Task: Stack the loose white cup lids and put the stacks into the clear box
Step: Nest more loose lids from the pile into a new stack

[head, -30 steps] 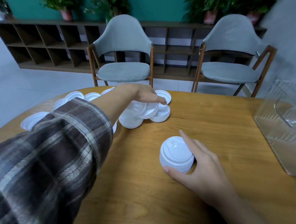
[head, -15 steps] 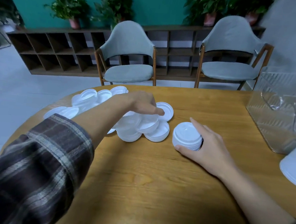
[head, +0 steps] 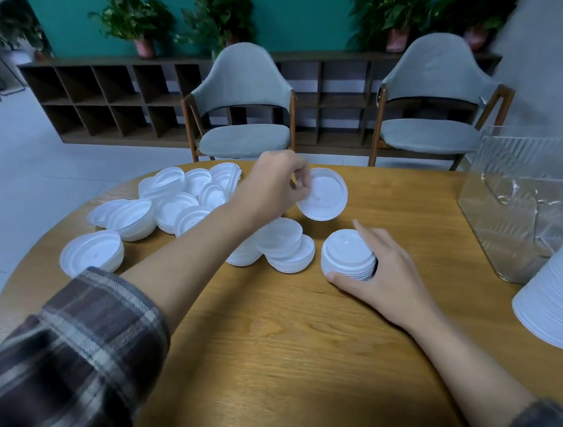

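Note:
My left hand [head: 276,185] pinches the edge of one white lid [head: 325,195] and holds it tilted above the table. My right hand [head: 385,268] curls around a short stack of lids [head: 346,254] standing on the wood. Several loose white lids [head: 178,203] lie in a heap at the table's left, with a few more [head: 287,245] just left of the stack. The clear box [head: 521,209] stands at the right edge, its inside hard to read. A taller lid stack [head: 561,295] sits in front of the box.
The round wooden table [head: 294,352] has bare surface in front of me. Two grey chairs [head: 245,106] [head: 435,100] stand behind it. A low shelf with potted plants lines the teal wall.
My left hand has picked one lid off the pile and raised it. The stack under my right hand now sits closer to the pile, and the view has shifted left.

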`<state>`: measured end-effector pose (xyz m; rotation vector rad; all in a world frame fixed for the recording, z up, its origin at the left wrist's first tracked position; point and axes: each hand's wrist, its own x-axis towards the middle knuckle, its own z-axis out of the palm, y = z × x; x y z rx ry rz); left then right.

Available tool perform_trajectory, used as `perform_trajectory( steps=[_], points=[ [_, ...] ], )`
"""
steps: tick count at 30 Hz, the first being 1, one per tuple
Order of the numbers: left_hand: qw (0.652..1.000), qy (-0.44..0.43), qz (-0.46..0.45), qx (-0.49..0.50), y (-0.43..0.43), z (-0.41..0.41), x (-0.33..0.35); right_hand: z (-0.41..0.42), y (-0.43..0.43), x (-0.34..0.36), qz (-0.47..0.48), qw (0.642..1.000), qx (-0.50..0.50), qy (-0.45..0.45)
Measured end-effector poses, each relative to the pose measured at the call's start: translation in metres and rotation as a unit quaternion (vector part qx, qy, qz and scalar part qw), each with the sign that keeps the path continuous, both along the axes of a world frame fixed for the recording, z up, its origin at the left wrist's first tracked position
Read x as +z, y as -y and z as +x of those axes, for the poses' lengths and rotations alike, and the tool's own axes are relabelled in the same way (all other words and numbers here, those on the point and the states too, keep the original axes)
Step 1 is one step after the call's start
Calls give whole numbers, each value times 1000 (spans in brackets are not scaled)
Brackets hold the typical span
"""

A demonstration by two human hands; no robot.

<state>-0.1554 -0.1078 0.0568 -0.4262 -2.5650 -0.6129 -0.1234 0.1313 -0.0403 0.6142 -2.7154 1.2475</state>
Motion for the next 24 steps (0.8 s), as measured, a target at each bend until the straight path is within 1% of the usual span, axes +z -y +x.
perform_trajectory(
  steps=[4, 6, 8, 10, 13, 15, 18, 24],
  points=[
    [996, -60, 69, -12, -17, 19, -7, 3, -5, 2, 7, 1000, 15, 2],
    [995, -79, 61, -4, -27, 30, -20, 5, -9, 3, 9, 1000, 21, 5],
    [994, -106, 35, -19, -37, 40, -38, 5, -12, 2, 12, 1000, 27, 3],
    [993, -113, 10, -30, -41, 49, -55, 5, -13, 1, 11, 1000, 28, -3],
    [995, -84, 29, -49, -35, 57, -68, 6, -13, 4, 8, 1000, 28, 12],
    [995, -40, 45, -84, -31, 61, -72, 8, -13, 5, 8, 999, 25, 29],
    [990, 7, 77, -122, -32, 69, -77, 11, -11, 6, 8, 999, 25, 21],
    [980, 24, 172, -97, -37, 70, -85, 10, -7, 3, 8, 1000, 26, 9]
  ],
)
